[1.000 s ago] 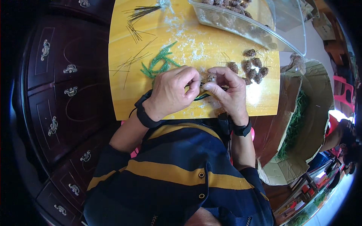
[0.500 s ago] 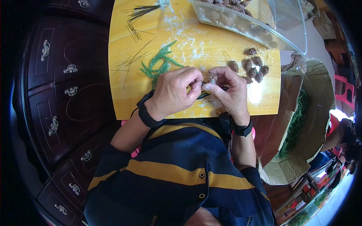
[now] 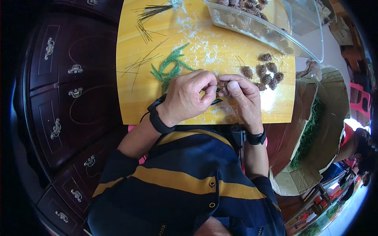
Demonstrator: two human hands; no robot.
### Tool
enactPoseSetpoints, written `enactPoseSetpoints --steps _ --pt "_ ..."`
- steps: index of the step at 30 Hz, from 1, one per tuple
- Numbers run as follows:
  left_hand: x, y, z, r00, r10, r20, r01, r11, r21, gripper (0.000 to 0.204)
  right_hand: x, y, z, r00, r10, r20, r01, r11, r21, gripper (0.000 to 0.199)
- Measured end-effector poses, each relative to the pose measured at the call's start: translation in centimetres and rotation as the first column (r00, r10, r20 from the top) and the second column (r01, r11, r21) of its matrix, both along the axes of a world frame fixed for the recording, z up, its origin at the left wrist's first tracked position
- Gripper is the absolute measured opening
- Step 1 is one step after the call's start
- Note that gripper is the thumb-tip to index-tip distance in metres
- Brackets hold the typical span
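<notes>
Close together over the table's near edge, my two hands meet at a small brown pine cone. My right hand grips the cone between thumb and fingers. My left hand is closed in a pinch right beside it; whatever its fingertips hold is hidden. A curved green sprig lies just beyond my left hand. Past my right hand sits a group of loose pine cones, some with thin dark wires sticking out. Single dark wires lie scattered left of the sprig.
A bundle of dark wires lies at the table's far left. White flakes dust the yellow tabletop. A clear plastic bin of pine cones stands far right. An opened cardboard box with green sprigs is right of the table; dark drawers line the left.
My right thumb has shifted up over the pine cone, and the hand has turned slightly. The left hand keeps its pinch. The whole view has shifted a little.
</notes>
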State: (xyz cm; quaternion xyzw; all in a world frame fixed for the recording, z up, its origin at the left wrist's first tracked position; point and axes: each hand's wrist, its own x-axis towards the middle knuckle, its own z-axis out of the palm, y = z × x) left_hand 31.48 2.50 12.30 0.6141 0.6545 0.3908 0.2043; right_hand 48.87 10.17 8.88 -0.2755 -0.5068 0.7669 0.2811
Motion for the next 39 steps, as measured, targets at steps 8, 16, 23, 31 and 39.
enactPoseSetpoints --steps 8,16,23,31,39 --pt "-0.1 0.2 0.1 0.999 -0.015 0.049 0.013 0.999 0.052 0.014 0.0 0.0 -0.1 0.994 -0.052 -0.101 0.032 0.981 -0.189 0.030" --pt "-0.4 0.4 1.0 0.987 -0.070 0.147 0.063 0.997 0.049 0.014 0.5 0.3 -0.3 0.978 -0.033 -0.206 -0.018 0.971 -0.239 0.025" --pt "-0.4 0.4 0.8 0.987 -0.091 0.134 0.077 0.991 0.109 0.013 0.7 0.1 -0.4 0.971 -0.048 -0.235 0.000 0.979 -0.203 0.025" --pt "-1.8 1.4 1.3 0.976 -0.179 -0.126 0.201 0.962 0.187 0.017 0.9 0.1 0.3 0.980 -0.014 -0.198 -0.021 0.984 -0.177 0.025" --pt "-1.9 2.4 2.2 0.971 -0.221 -0.097 0.240 0.925 0.295 0.021 0.7 0.0 0.6 0.969 -0.006 -0.248 -0.060 0.965 -0.257 0.027"
